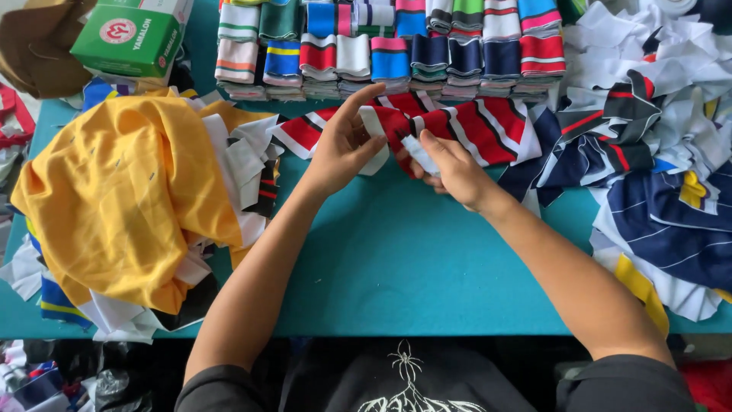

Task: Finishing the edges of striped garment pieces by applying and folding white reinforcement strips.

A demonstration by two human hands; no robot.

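Observation:
A red knit strip with white and black stripes lies bunched across the far middle of the teal table. My left hand pinches its folded left part, index finger stretched out over the fabric. My right hand grips the same strip just to the right, thumb pressed on a white band of it. Both hands are close together, almost touching.
A yellow garment tops a pile of striped scraps at left. Folded striped collars are stacked in rows along the back. Navy, white and yellow cloth pieces heap at right. A green box sits far left.

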